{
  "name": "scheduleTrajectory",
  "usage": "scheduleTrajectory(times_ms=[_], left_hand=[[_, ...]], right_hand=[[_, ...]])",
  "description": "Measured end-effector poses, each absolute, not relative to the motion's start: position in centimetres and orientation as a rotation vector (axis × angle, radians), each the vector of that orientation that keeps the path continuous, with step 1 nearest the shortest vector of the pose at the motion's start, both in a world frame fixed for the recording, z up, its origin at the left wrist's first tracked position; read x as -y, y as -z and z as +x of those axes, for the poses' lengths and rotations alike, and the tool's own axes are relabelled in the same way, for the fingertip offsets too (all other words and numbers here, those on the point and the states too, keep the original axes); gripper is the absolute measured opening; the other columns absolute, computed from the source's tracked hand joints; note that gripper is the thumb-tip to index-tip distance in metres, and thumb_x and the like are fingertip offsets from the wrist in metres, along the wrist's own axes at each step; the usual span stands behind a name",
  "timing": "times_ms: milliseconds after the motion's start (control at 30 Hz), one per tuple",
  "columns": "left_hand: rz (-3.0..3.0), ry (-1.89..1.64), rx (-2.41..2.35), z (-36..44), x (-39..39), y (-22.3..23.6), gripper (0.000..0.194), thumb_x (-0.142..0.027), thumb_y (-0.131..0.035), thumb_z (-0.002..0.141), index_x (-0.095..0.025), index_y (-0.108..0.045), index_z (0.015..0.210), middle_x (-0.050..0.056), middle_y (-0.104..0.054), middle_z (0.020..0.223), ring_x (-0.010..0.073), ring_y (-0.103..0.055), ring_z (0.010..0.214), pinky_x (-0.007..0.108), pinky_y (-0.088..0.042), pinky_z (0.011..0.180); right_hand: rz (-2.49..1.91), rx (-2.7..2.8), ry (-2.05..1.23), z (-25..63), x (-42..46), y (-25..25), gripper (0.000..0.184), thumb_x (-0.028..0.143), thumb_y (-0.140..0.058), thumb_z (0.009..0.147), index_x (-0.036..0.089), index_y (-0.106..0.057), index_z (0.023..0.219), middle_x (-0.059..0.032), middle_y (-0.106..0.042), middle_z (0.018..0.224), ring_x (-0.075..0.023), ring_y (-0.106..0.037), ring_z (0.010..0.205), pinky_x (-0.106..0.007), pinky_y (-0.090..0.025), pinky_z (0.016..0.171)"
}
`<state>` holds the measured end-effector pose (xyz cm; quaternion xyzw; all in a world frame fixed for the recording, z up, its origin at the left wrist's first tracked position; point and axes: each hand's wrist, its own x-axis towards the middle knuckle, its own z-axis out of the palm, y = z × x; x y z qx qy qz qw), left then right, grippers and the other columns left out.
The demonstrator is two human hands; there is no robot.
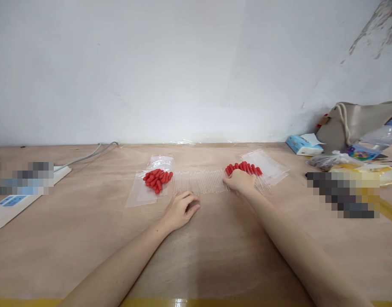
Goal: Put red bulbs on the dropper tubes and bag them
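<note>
A row of thin clear glass tubes (202, 181) lies side by side on the table. My right hand (242, 181) is over the right part of this row, its fingers drawn together at the tubes; what they pinch is hidden. Just beyond it, several red rubber bulbs (245, 166) line up at the far ends of tubes. My left hand (180, 209) rests on the table in front of the row, fingers loosely bent, thumb apart, holding nothing. To its upper left, a loose heap of red rubber bulbs (157, 179) sits on clear plastic bags (136, 196).
More clear bags (271, 166) lie behind the right bulbs. At the right are a blue tissue pack (304, 145), a grey bag (358, 121), a plastic bottle (379, 138) and a blurred dark item (339, 198). A white power strip (29, 202) with a cable lies left.
</note>
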<state>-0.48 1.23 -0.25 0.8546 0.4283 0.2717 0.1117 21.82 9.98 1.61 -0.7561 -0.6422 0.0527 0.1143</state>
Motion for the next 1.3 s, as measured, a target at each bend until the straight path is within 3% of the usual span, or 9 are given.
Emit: scheduleTrajectory(times_ms=[100, 233, 400, 600, 833, 967, 1133, 1200, 1300], left_hand=[[2.556, -0.859, -1.371, -0.8, -1.4, 0.3, 0.015, -0.03, -0.05, 0.082, -0.022, -0.06, 0.088, 0.002, -0.059, 0.085, 0.0169, -0.052, 0.08, 0.033, -0.037, 0.076], [2.588, -1.091, -1.868, -2.8, -2.7, -0.6, 0.018, -0.035, -0.051, 0.081, -0.021, -0.061, 0.074, 0.004, -0.058, 0.081, 0.022, -0.047, 0.084, 0.04, -0.029, 0.079], [2.541, -1.052, -2.358, -6.3, -4.4, -1.7, 0.023, -0.038, -0.049, 0.082, -0.019, -0.06, 0.079, 0.007, -0.053, 0.089, 0.0256, -0.042, 0.088, 0.043, -0.024, 0.078], [2.544, -1.031, -2.39, -7.1, -4.5, -1.5, 0.028, -0.042, -0.05, 0.081, -0.017, -0.062, 0.075, 0.007, -0.053, 0.088, 0.0242, -0.039, 0.089, 0.043, -0.022, 0.078], [2.495, -1.113, -2.42, -6.6, -4.5, -2.0, 0.027, -0.037, -0.048, 0.082, -0.016, -0.063, 0.074, 0.007, -0.055, 0.086, 0.0236, -0.041, 0.087, 0.044, -0.021, 0.079], [2.601, -1.228, -2.136, -4.6, -3.6, -2.3, 0.021, -0.033, -0.05, 0.08, -0.017, -0.063, 0.079, 0.008, -0.056, 0.089, 0.0238, -0.044, 0.089, 0.043, -0.025, 0.082], [2.677, -0.94, -1.448, -1.1, -1.5, -1.4, 0.007, -0.021, -0.053, 0.074, -0.018, -0.058, 0.075, 0.002, -0.056, 0.083, 0.0132, -0.051, 0.072, 0.026, -0.04, 0.067], [2.564, -0.862, -1.331, -0.4, -0.9, -0.9, 0.009, -0.016, -0.051, 0.073, -0.017, -0.057, 0.08, 0.002, -0.054, 0.08, 0.0111, -0.051, 0.063, 0.024, -0.041, 0.06], [2.502, -0.872, -1.277, -0.2, -0.8, -0.2, 0.023, -0.02, -0.055, 0.072, -0.017, -0.057, 0.095, 0.004, -0.055, 0.087, 0.013, -0.053, 0.07, 0.026, -0.044, 0.066]], right_hand=[[-2.184, 1.891, -0.152, 21.8, -10.0, -1.7, 0.023, 0.032, -0.048, 0.068, 0.017, -0.06, 0.057, -0.0073, -0.059, 0.057, -0.0225, -0.056, 0.063, -0.039, -0.029, 0.067], [-2.101, 1.938, -0.061, 22.1, -8.9, -2.3, 0.032, 0.033, -0.041, 0.076, 0.017, -0.056, 0.053, -0.0068, -0.058, 0.056, -0.0217, -0.055, 0.062, -0.039, -0.027, 0.068], [-1.81, 1.966, 0.134, 22.5, -6.2, -1.5, 0.025, 0.03, -0.036, 0.082, 0.016, -0.054, 0.071, -0.0061, -0.061, 0.065, -0.0206, -0.056, 0.064, -0.039, -0.026, 0.075], [-1.387, 1.944, 0.082, 22.9, -3.9, 1.5, 0.021, 0.029, -0.035, 0.086, 0.017, -0.053, 0.083, -0.0038, -0.065, 0.073, -0.0156, -0.059, 0.067, -0.037, -0.021, 0.089], [-1.29, 1.922, 0.18, 22.2, -3.7, 2.1, 0.026, 0.023, -0.035, 0.087, 0.017, -0.058, 0.097, -0.0046, -0.064, 0.077, -0.0143, -0.057, 0.07, -0.033, -0.027, 0.082], [-1.235, 1.931, 0.15, 22.1, -3.6, 2.1, 0.021, 0.023, -0.038, 0.085, 0.017, -0.058, 0.091, -0.0039, -0.063, 0.077, -0.0136, -0.056, 0.07, -0.033, -0.027, 0.082], [-1.181, 1.962, 0.049, 22.4, -3.5, 1.9, 0.013, 0.023, -0.043, 0.082, 0.018, -0.055, 0.082, -0.0025, -0.061, 0.074, -0.0133, -0.056, 0.07, -0.033, -0.027, 0.082], [-1.155, 1.996, 0.014, 22.4, -3.3, 1.8, 0.012, 0.024, -0.044, 0.082, 0.019, -0.055, 0.082, -0.0018, -0.061, 0.075, -0.0129, -0.056, 0.07, -0.034, -0.026, 0.085], [-1.116, 2.043, -0.029, 22.3, -3.2, 1.9, 0.014, 0.027, -0.045, 0.083, 0.019, -0.056, 0.082, -0.0011, -0.062, 0.073, -0.0121, -0.056, 0.068, -0.035, -0.025, 0.087]])
